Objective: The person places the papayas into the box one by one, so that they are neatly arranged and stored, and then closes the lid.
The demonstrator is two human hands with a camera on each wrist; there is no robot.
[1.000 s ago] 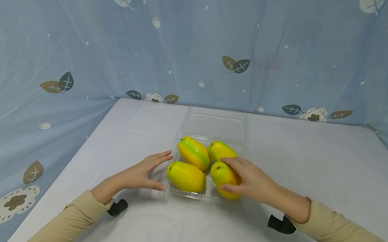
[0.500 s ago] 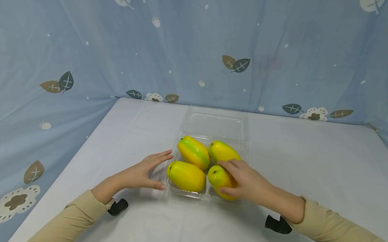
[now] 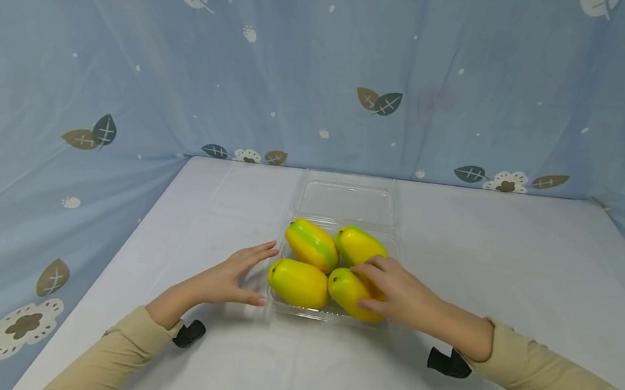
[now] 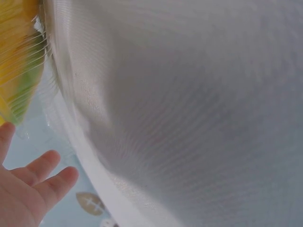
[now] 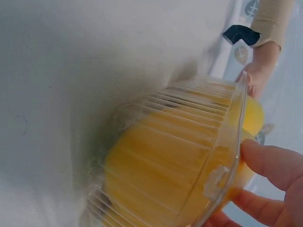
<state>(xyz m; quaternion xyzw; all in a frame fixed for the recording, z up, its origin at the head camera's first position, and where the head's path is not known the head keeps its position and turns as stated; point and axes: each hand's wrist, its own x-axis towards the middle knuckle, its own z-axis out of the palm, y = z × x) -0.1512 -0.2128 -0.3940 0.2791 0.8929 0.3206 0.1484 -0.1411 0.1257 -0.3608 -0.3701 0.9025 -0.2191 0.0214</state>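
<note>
A clear plastic clamshell box [image 3: 299,313] sits on the table with its lid [image 3: 347,203] laid back. Several yellow-green papayas fill its base: a green-striped papaya [image 3: 311,244] at back left, another papaya [image 3: 358,244] at back right, a third papaya [image 3: 298,283] at front left. At front right, my right hand [image 3: 402,292] grips a papaya [image 3: 348,290] from above, thumb on its near side. The right wrist view has this papaya [image 5: 161,165] behind the box's ribbed wall, fingers at the rim. My left hand [image 3: 230,278] is spread beside the box's left side.
A white cloth [image 3: 502,261] covers the table. Behind it hangs a blue leaf-patterned curtain [image 3: 305,59], which also lines both sides. A black strap piece shows under each cuff, the left strap [image 3: 189,333] and the right strap [image 3: 448,362].
My right hand has shifted slightly left, and the front-right papaya has moved left against the front-left one, turning slightly. My left hand has stayed in place.
</note>
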